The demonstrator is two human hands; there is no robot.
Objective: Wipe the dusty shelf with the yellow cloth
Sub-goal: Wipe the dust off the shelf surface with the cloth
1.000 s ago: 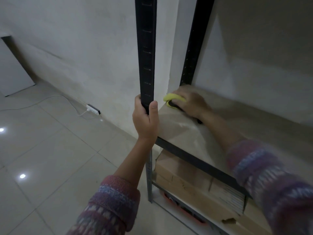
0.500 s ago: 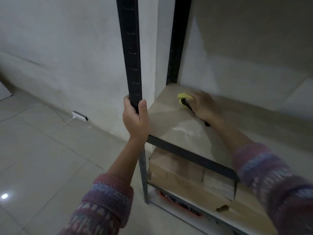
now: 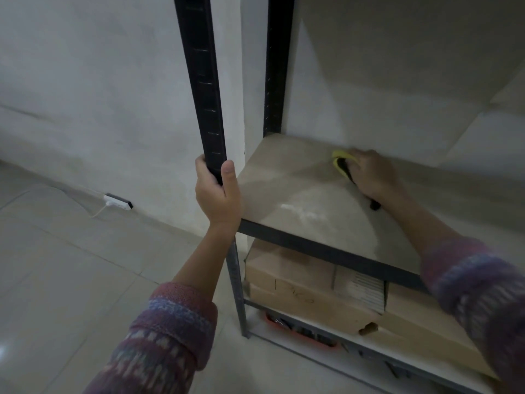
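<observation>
A yellow cloth [image 3: 341, 160] lies pressed on the shelf [image 3: 298, 194] near its back edge, peeking out at 10 o'clock from the right hand [image 3: 372, 174], whose grip is closed down over it; a dark strip runs under the palm toward 5 o'clock. A pale dusty smear [image 3: 301, 213] sits at 7 o'clock from the cloth, likely the next pass. The left hand [image 3: 218, 194], farther from the cloth, is clamped around the black front post [image 3: 203, 81], with boxes [image 3: 287, 282] stacked below

The right hand [image 3: 372, 174] presses a yellow cloth [image 3: 341, 160] on the dusty beige shelf board [image 3: 298, 189]; the left hand [image 3: 217, 191] grips the black metal upright [image 3: 203, 89].
</observation>
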